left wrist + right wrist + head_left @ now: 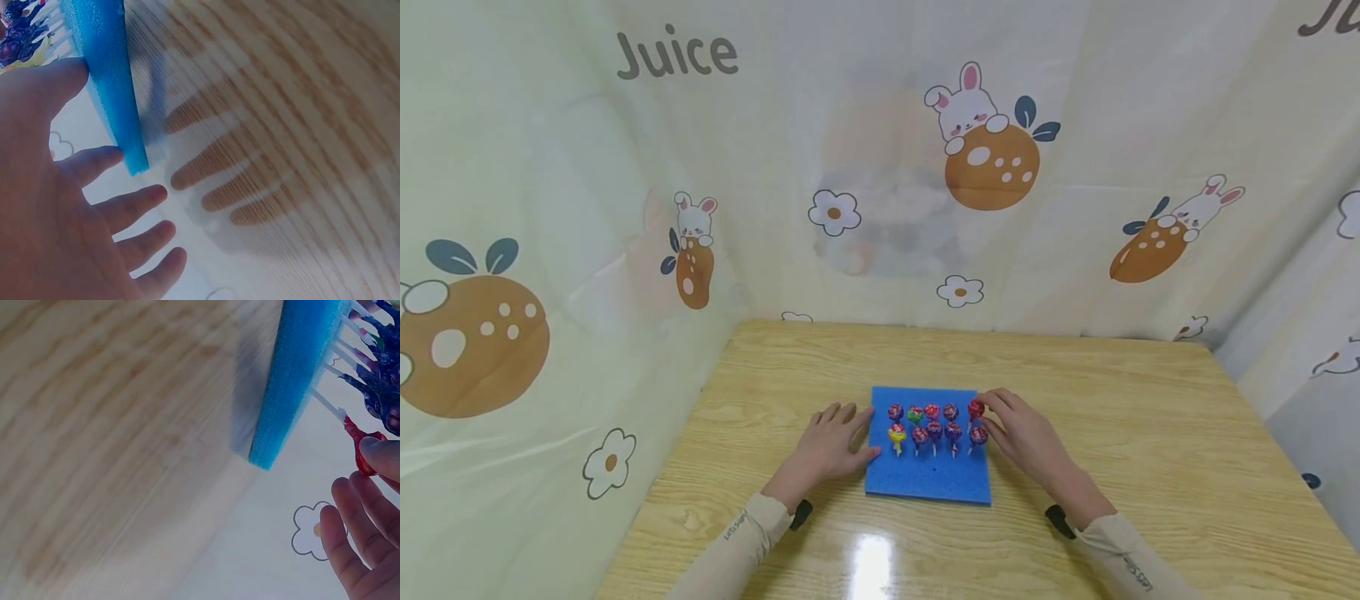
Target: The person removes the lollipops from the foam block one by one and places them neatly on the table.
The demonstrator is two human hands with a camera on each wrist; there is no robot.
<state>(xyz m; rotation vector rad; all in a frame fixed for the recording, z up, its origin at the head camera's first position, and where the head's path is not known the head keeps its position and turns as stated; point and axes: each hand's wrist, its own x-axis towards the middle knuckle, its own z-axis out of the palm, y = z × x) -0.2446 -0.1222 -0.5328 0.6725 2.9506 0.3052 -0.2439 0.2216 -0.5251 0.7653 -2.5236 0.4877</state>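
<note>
Red lollipop [975, 409] — pinched by right fingers [1004, 401] — left fingers [133, 207] spread against blue foam [925, 482].

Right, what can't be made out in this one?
Head: lettering on the lollipop wrappers, too small.
Left wrist: lollipop cluster, cut off by the left edge.
Right wrist: part of the red lollipop, behind the right hand.
Right wrist: how deep sticks go, hidden by blue foam.

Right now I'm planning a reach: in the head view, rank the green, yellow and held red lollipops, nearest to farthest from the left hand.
1. Yellow lollipop: front row, left end, by the left hand.
2. Green lollipop: back row, second from left.
3. Red lollipop: back row, right end, in the right hand.
</note>
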